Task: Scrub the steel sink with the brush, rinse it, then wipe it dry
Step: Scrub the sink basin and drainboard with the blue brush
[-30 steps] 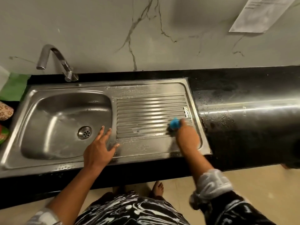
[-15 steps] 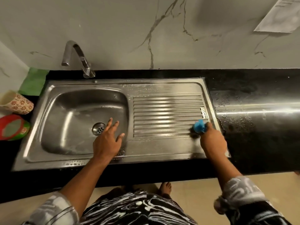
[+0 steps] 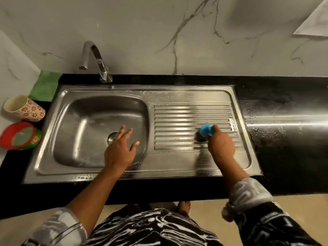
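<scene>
Presently, far left: floral cup [image 3: 24,108] and red round tub [image 3: 19,136] on the counter [image 3: 291,157], just beside the sink's left rim
Back left: green cloth [image 3: 45,86] at the wall; tap [image 3: 96,62], spout over the basin, no stream visible
Sink [image 3: 127,95]: steel, basin at left, ribbed draining board [image 3: 184,112] at right, wet sheen all over
Left grip [image 3: 118,153]: bare hand, fingers apart and straight, holding nothing, over the basin by the drain [image 3: 111,138]
Brush [image 3: 205,130]: blue handle, dark bristles down on the near ribs of the draining board, toward its right end
Right grip [image 3: 221,148]: bare hand, clamped round the brush
Step in hand: scrubbing, by judgement; best done with bristles flat, firm strokes along the grooves, not across them, then the near flat strip and the rim corners
Hard to make out: bristles mostly under the right grip; drain partly covered by fingers; whether the left grip touches steel cannot be told; suds or glare on the board unclear; paper [image 3: 315,20] at top right cut off by the frame
</scene>
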